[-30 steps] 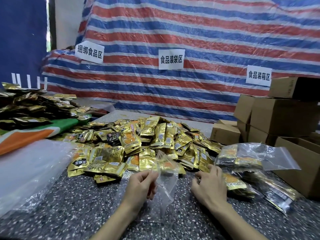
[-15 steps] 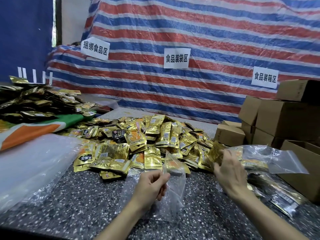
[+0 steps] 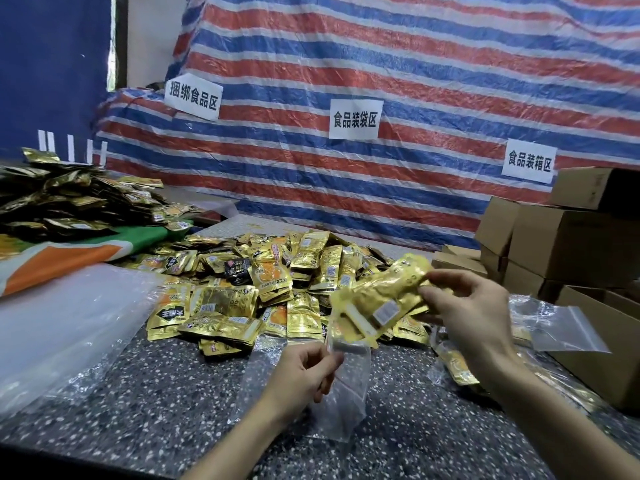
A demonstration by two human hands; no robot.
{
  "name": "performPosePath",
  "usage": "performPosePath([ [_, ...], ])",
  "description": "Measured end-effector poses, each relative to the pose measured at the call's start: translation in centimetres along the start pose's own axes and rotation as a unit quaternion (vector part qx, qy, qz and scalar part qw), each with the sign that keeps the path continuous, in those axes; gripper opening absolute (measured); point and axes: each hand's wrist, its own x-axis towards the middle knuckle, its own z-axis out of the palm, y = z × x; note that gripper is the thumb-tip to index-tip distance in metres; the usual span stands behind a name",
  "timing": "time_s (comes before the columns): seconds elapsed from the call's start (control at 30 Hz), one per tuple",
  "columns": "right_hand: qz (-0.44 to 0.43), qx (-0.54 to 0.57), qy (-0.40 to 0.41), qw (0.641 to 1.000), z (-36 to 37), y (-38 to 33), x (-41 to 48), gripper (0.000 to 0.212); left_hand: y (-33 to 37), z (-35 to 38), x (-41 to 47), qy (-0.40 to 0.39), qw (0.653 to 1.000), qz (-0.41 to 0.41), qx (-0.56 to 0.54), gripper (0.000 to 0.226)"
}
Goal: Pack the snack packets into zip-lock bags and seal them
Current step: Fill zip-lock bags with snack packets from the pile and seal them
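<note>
Near the table's (image 3: 156,410) front edge, the left hand (image 3: 304,372) pinches the mouth of a clear bag (image 3: 343,400). The right hand (image 3: 467,310) grips a bunch of gold packets (image 3: 377,299), their lower end at that mouth. The pile (image 3: 263,278) lies mid-table, just behind.

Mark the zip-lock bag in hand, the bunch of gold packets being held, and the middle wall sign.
zip-lock bag (image 3: 346,400), head view, clear lower body of the bag.
gold packets (image 3: 384,299), head view, middle of the held bunch.
middle wall sign (image 3: 355,119), head view, centre of the white sheet.
</note>
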Motion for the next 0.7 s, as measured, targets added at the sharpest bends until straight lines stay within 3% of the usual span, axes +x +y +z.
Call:
performPosePath([
  [0.07, 0.001, -0.066, -0.021, 0.998, 0.9, -0.1, -0.7, 0.020, 0.0, 0.0, -0.1, 0.008, 1.000, 0.003, 0.006, 0.031],
  [0.17, -0.063, -0.181, -0.016, 0.981, 1.6, -0.2, -1.5, 0.023, -0.2, -0.2, -0.1, 0.017, 1.000, 0.005, 0.013, 0.032],
  [0.3, -0.122, -0.213, -0.011, 0.969, 2.0, -0.3, -1.7, 0.025, -0.3, 0.0, -0.1, 0.019, 1.000, -0.005, 0.000, 0.029],
  [0.47, -0.127, -0.223, -0.030, 0.966, 3.3, -0.2, -2.0, 0.024, -0.3, 0.2, 0.2, 0.030, 0.997, 0.017, 0.069, 0.025],
  [0.7, -0.139, -0.208, -0.056, 0.967, 5.1, 0.5, -2.4, 0.022, -0.5, -0.1, 0.6, 0.036, 0.998, -0.040, -0.020, 0.028],
])
